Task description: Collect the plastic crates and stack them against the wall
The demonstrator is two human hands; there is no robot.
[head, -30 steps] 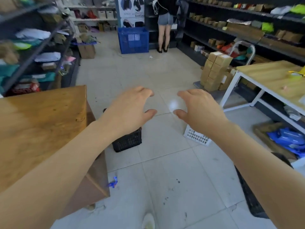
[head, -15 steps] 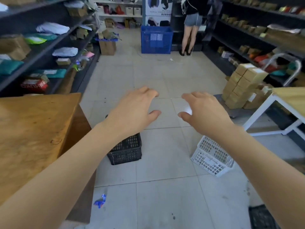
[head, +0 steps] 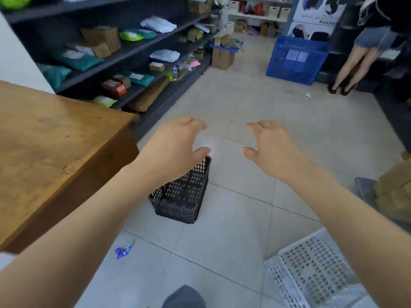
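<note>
Two plastic crates lie on the floor [head: 244,103] within reach, none picked up yet, so we judge this as the collecting step, approach phase. The black crate [head: 182,196] sits on the tiles just off the right edge of the wooden counter [head: 55,152], upright and turned a little askew. The white crate [head: 311,270] is well apart from it, at the bottom right of the view, tilted, partly cut off by the right forearm.

Left hand [head: 175,150] is held out above the black crate's far rim. Its fingers are spread wide and slightly bent, holding nothing, and we see no contact. Right hand [head: 273,150] is the same, wide and empty, over bare tile.

Next move, as we read it: bend down, get both hands onto the black crate's rims and lift, then fetch the white one. The counter edge is close on the left, so watch the elbow.

Contents: the black crate looks empty, with tile showing through the mesh. The white crate also looks empty, though something clear and crinkly lies at its lower corner and we cannot tell if that is inside. A large blue crate [head: 295,61] stands at the far end of the aisle by another person [head: 367,52]; its contents are not visible. A blue wrapper [head: 122,252] lies on the floor near the counter's front corner.
</note>
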